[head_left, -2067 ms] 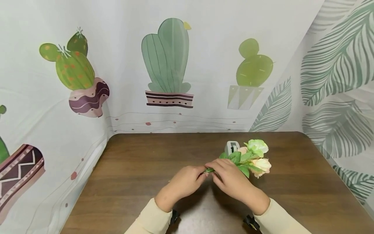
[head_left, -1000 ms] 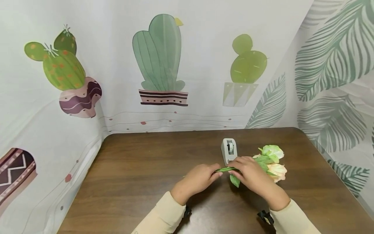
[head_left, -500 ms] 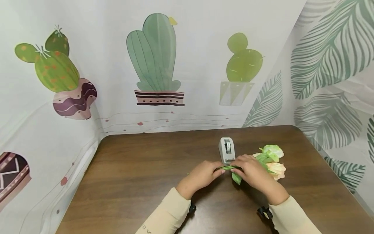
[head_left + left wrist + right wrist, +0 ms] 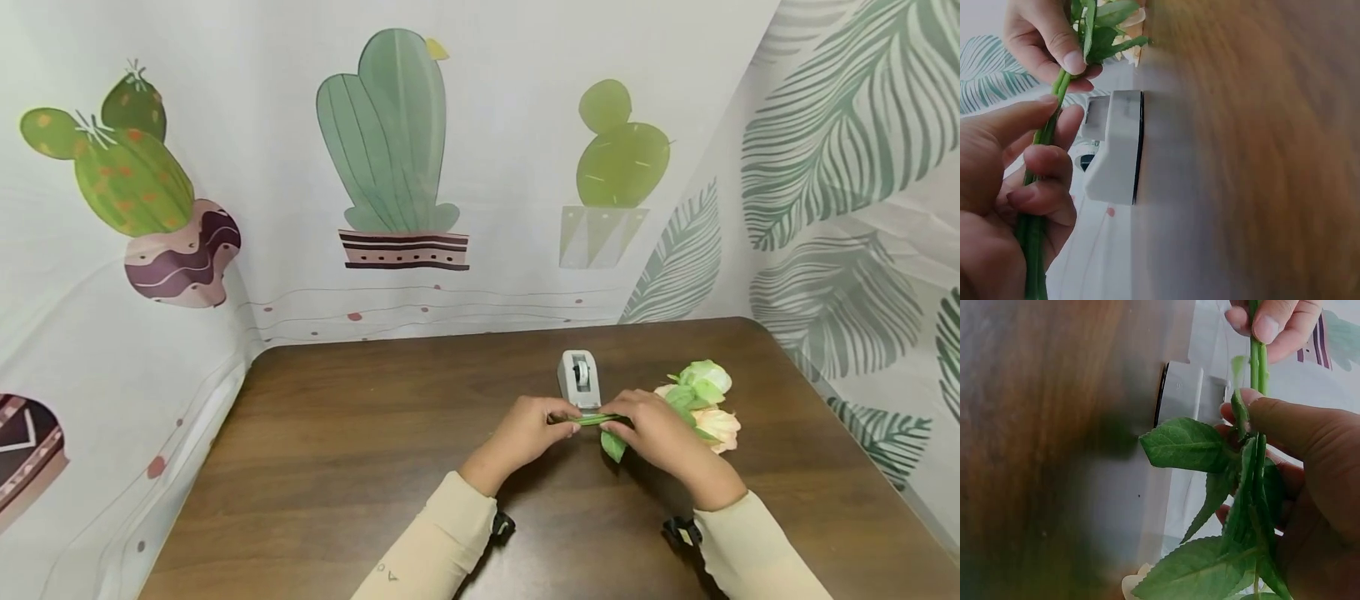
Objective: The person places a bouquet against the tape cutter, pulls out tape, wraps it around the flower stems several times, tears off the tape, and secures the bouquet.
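A bunch of flowers, with a pale green bloom (image 4: 707,383) and a peach bloom (image 4: 716,427), lies crosswise between both hands, blooms to the right. My left hand (image 4: 525,427) curls its fingers round the lower ends of the green stems (image 4: 1035,250). Higher up, just below the blooms, my right hand (image 4: 656,429) pinches the same stems between thumb and fingers, among green leaves (image 4: 1185,445). A short stretch of bare stem shows between the hands. Directly behind it, a light grey tape dispenser (image 4: 588,395) stands with its front end close to the stems and fingertips.
The brown wooden table (image 4: 375,433) has rounded back corners. A white cloth backdrop (image 4: 517,167) printed with cacti and leaves hangs behind it and along the left side.
Both hands have moved right with the flowers, baring stem between them and uncovering the tape dispenser. Most recently the stems have come closer to the dispenser's front. The head view has shifted slightly.
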Demonstrator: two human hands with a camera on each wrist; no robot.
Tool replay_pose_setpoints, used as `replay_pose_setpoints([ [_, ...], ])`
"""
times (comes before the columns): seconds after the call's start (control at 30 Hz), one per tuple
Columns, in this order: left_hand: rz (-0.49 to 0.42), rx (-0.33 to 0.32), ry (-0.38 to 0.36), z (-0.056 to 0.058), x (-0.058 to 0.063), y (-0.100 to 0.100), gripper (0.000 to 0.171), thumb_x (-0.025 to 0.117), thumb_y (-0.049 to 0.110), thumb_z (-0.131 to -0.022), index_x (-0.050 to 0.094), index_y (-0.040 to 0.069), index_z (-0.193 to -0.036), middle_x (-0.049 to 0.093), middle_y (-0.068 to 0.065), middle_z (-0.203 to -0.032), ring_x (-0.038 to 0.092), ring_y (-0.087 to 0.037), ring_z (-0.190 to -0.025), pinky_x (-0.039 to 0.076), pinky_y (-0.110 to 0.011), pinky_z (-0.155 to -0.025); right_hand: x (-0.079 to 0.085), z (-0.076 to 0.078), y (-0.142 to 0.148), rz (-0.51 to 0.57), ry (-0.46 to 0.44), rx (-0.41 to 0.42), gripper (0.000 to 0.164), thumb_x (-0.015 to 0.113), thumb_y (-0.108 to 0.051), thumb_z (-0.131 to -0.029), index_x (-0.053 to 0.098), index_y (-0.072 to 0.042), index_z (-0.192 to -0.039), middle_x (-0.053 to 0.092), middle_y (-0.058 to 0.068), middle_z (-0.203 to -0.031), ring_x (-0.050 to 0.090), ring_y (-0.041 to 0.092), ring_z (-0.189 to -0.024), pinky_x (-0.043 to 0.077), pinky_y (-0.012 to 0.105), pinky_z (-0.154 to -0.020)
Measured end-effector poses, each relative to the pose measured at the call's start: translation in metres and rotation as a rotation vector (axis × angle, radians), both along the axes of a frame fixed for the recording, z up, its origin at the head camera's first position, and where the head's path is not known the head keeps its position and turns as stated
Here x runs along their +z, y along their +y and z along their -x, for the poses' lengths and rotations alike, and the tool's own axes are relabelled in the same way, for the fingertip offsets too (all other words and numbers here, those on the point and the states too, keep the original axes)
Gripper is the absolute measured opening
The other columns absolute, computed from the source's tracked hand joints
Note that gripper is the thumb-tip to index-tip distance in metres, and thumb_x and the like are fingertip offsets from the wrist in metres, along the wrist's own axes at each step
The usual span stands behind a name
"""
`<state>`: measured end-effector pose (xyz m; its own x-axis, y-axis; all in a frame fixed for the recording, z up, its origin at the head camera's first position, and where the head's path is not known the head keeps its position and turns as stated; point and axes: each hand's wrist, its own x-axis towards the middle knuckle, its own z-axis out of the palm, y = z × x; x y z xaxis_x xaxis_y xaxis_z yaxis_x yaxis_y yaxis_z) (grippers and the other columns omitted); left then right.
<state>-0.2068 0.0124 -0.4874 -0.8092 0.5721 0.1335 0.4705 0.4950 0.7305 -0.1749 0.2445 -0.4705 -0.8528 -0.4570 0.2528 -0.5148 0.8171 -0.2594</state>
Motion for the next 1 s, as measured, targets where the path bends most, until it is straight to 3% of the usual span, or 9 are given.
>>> replay_pose_setpoints([
  [0.1, -0.055, 0.030, -0.057, 0.002, -0.002, 0.001, 0.011, 0.073, 0.020, -0.094, 0.078, 0.017, -0.103, 0.077, 0.004, -0.091, 0.056, 0.006, -0.070, 0.047, -0.014, -0.063, -0.001, 0.002, 0.001, 0.015, 0.005, 0.005, 0.020, 0.077, -0.018, -0.089, 0.078, -0.012, -0.107, 0.072, -0.002, -0.094, 0.068, 0.018, -0.089, 0.055, 0.039, -0.078],
  [0.37, -0.093, 0.055, -0.122, 0.003, -0.004, 0.004, 0.008, 0.074, 0.017, -0.092, 0.079, 0.012, -0.097, 0.077, -0.001, -0.087, 0.050, -0.001, -0.049, 0.044, -0.017, -0.048, -0.005, 0.004, 0.000, 0.003, 0.000, 0.001, 0.020, 0.076, -0.016, -0.089, 0.077, -0.008, -0.107, 0.072, 0.000, -0.093, 0.068, 0.020, -0.088, 0.056, 0.040, -0.079],
  [0.63, -0.053, 0.067, -0.078, 0.009, -0.012, 0.007, 0.009, 0.076, 0.018, -0.091, 0.081, 0.013, -0.096, 0.079, 0.002, -0.092, 0.060, 0.005, -0.075, 0.049, -0.014, -0.066, -0.011, 0.007, -0.001, 0.086, -0.099, -0.085, 0.025, 0.078, -0.019, -0.089, 0.072, -0.004, -0.108, 0.072, 0.007, -0.101, 0.068, 0.027, -0.098, 0.055, 0.048, -0.087],
  [0.8, -0.053, 0.069, -0.068, 0.010, -0.014, 0.008, 0.008, 0.076, 0.017, -0.091, 0.081, 0.013, -0.096, 0.079, 0.002, -0.094, 0.063, 0.004, -0.079, 0.050, -0.014, -0.071, -0.012, 0.008, -0.001, 0.199, -0.160, -0.123, 0.034, 0.073, -0.023, -0.093, 0.064, -0.003, -0.119, 0.069, 0.011, -0.112, 0.068, 0.029, -0.105, 0.054, 0.050, -0.090],
  [1.0, -0.059, 0.066, -0.062, 0.011, -0.014, 0.009, 0.009, 0.076, 0.017, -0.091, 0.081, 0.012, -0.096, 0.079, 0.001, -0.094, 0.064, 0.003, -0.079, 0.051, -0.014, -0.072, -0.010, 0.008, -0.006, 0.231, -0.146, -0.166, 0.022, 0.063, -0.019, -0.100, 0.069, -0.005, -0.116, 0.066, 0.011, -0.115, 0.066, 0.029, -0.106, 0.053, 0.051, -0.090],
])
